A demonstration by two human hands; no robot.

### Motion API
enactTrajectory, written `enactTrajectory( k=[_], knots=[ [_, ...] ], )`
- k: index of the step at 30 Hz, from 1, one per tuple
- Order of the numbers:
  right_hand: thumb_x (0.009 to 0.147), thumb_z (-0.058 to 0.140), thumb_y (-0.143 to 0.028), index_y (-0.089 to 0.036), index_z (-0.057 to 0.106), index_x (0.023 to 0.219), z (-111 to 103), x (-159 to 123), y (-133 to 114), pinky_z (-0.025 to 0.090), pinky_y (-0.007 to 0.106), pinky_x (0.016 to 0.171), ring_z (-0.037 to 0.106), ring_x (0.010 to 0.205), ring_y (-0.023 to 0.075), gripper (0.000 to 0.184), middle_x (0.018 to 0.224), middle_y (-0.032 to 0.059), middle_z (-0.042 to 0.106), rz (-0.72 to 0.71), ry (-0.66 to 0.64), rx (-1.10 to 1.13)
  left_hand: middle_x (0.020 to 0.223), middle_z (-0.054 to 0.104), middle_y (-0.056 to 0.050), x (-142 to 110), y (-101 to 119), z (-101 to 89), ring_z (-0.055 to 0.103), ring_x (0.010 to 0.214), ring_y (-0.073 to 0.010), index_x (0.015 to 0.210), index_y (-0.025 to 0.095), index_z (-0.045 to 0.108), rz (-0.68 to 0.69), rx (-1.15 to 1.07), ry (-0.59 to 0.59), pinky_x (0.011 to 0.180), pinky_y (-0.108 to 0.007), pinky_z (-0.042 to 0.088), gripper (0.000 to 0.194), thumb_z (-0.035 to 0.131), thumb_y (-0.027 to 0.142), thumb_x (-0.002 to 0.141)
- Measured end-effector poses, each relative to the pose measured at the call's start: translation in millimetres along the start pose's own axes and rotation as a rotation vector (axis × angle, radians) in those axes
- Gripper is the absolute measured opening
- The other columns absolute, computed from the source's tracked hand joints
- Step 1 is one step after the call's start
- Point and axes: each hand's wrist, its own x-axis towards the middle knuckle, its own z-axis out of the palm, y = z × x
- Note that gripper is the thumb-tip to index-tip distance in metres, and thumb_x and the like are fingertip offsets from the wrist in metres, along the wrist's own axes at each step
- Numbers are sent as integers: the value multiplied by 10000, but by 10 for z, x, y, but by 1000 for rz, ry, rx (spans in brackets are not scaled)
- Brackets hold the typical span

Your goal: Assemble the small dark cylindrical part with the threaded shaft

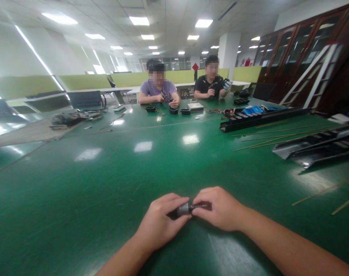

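Note:
Near the front of the green table (151,172), both my hands meet at a small dark cylindrical part with a silver-grey band (183,209). My left hand (162,218) closes around its left end, thumb below and fingers above. From the right, my right hand (220,209) pinches a thinner dark piece (202,206) in line with the cylinder. Fingers cover much of both pieces, so their exact kind and whether they are joined cannot be made out.
Long black metal channels (260,119) and thin yellowish rods (266,138) lie at the right. Small black boxes (173,111) stand at the far edge, before two seated people holding tools. A cluttered pile (73,117) lies far left. A stepladder (321,76) leans by the cabinets.

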Motion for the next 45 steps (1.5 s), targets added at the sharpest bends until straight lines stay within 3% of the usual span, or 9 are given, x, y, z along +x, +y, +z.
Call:
enactTrajectory(
  k=[45],
  knots=[
    [851,669,-252,-190,723,863,-64,-11,18,406,247,644,584,668,139,84,742,11,671,22,34,-74,930,744,-49,17,-32,-45,696,817,-178,1037,224,750,-42,14,43,751,-269,568,263,750,213,774]
  ],
)
